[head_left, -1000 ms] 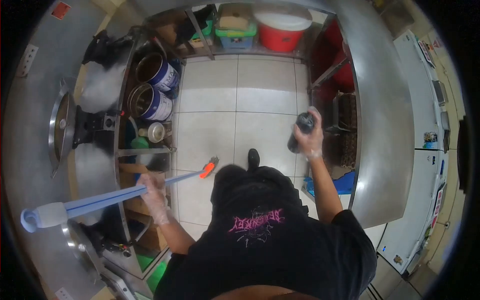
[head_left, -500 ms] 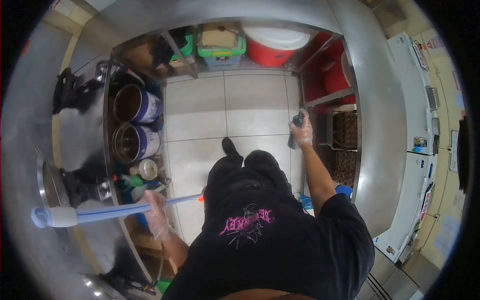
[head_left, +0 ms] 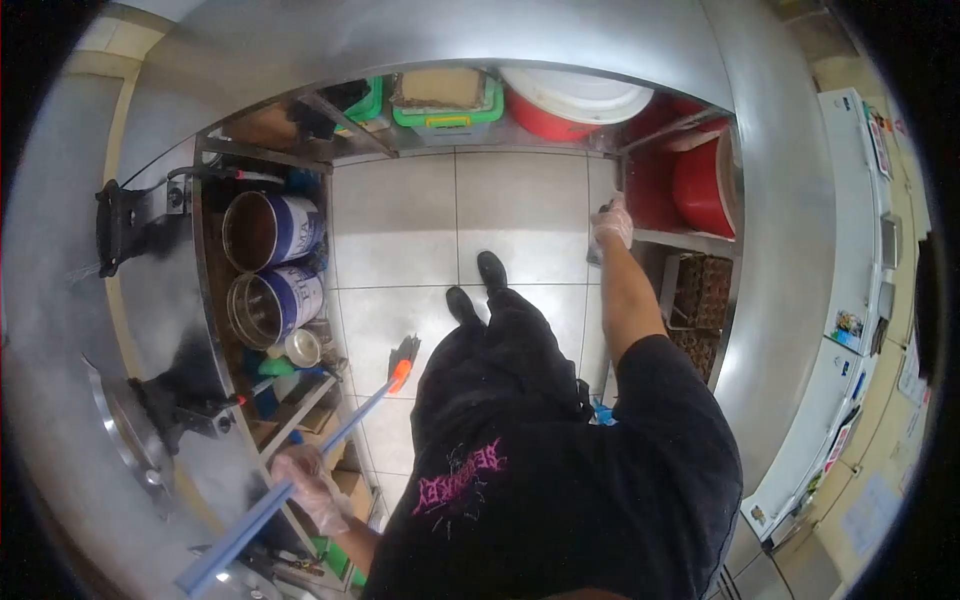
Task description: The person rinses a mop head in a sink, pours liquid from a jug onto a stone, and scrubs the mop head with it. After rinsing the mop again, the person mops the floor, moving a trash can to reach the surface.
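Observation:
My left hand (head_left: 308, 485), in a clear plastic glove, is closed around the blue handle of a broom (head_left: 365, 410). The broom slants down to the tiled floor, where its orange collar and dark bristles show left of my legs. Out in front on the right, my right hand (head_left: 613, 222), gloved as well, has its fingers wrapped round a dark grey object (head_left: 595, 252). Most of that object is covered by the hand, so its kind cannot be made out. This hand is beside the right-hand shelf.
Steel counters with lower shelves stand on three sides of the tiled floor (head_left: 395, 220). Two blue-and-white tins (head_left: 298, 230) are on the left shelf. Ahead are a green-lidded box (head_left: 450, 115) and a red tub with a white lid (head_left: 555, 122). Egg trays (head_left: 703, 290) sit at right.
I have stepped forward, and both feet now show. The broom has swung so its head appears on the floor at left. My right hand, still gripping the dark object, is farther forward.

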The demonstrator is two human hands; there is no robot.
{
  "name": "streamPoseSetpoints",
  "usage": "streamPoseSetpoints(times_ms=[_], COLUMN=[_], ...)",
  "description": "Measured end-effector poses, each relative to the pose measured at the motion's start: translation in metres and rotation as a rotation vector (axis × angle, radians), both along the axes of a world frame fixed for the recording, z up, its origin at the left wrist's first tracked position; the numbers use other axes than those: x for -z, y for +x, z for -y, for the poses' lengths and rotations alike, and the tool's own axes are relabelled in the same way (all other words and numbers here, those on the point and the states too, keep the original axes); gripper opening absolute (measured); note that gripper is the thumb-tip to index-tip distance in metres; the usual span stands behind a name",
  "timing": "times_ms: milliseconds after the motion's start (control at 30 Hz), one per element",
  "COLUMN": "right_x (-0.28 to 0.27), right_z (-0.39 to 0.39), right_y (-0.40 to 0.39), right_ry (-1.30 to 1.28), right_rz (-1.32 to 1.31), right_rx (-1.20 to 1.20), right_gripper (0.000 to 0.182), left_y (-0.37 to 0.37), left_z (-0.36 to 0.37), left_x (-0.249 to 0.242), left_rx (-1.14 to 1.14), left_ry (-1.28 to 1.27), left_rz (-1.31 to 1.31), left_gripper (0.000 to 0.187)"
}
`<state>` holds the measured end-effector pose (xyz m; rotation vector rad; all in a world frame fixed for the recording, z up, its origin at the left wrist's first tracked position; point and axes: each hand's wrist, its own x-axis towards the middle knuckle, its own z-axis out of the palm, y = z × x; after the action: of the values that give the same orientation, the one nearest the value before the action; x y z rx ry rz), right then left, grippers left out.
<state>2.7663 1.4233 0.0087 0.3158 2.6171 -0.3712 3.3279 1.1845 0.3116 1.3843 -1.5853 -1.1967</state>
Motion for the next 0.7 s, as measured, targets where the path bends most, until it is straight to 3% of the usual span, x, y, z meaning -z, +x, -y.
streamPoseSetpoints(times_ms=[33,100,133,167,200,233,267,400,467,533,600,633,667,700], right_x=[0.020,0.113,0.095,0.085,0.108,0.094,0.069,0.008,0.003,0.032,0.067,0.083,0.088,0.087], right_z=[0.012,0.039,0.076,0.103,0.137,0.163,0.193,0.257,0.258,0.232,0.185,0.162,0.139,0.098], right_y=[-0.001,0.005,0.025,0.044,0.067,0.100,0.124,0.209,0.229,0.232,0.216,0.198,0.186,0.164], right_ry=[0.001,-0.097,-0.048,-0.188,-0.306,-0.317,-0.303,-0.436,-0.473,-0.403,-0.336,-0.190,-0.348,-0.162], right_rz=[0.031,0.018,0.002,0.077,0.170,0.079,0.227,0.427,0.469,0.463,0.253,0.297,0.328,0.308], right_rx=[-0.008,-0.187,-0.295,-0.378,-0.251,-0.529,-0.656,-0.840,-0.879,-0.865,-0.775,-0.701,-0.280,-0.488], right_gripper=[0.076,0.072,0.063,0.058,0.060,0.064,0.074,0.075,0.076,0.074,0.067,0.064,0.063,0.066], left_y=[-0.013,-0.025,-0.029,-0.050,-0.062,-0.071,-0.073,-0.067,-0.066,-0.057,-0.041,-0.031,-0.022,-0.012], left_z=[-0.007,-0.007,-0.010,-0.013,-0.016,-0.019,-0.022,-0.032,-0.038,-0.041,-0.048,-0.052,-0.056,-0.060], left_x=[-0.006,-0.008,-0.010,-0.018,-0.022,-0.025,-0.027,-0.028,-0.033,-0.035,-0.031,-0.029,-0.027,-0.024], left_rx=[0.011,-0.022,-0.049,-0.040,-0.055,-0.034,-0.013,-0.039,-0.117,-0.019,-0.041,-0.052,-0.056,-0.047], left_ry=[-0.026,-0.072,-0.118,-0.155,-0.151,-0.158,-0.169,-0.101,-0.123,-0.067,-0.051,-0.031,-0.031,-0.032], left_rz=[-0.070,-0.075,-0.094,-0.070,-0.055,-0.040,-0.027,-0.170,-0.161,-0.271,-0.277,-0.281,-0.284,-0.270], left_gripper=[0.051,0.051,0.052,0.054,0.054,0.055,0.056,0.060,0.060,0.060,0.059,0.059,0.059,0.059])
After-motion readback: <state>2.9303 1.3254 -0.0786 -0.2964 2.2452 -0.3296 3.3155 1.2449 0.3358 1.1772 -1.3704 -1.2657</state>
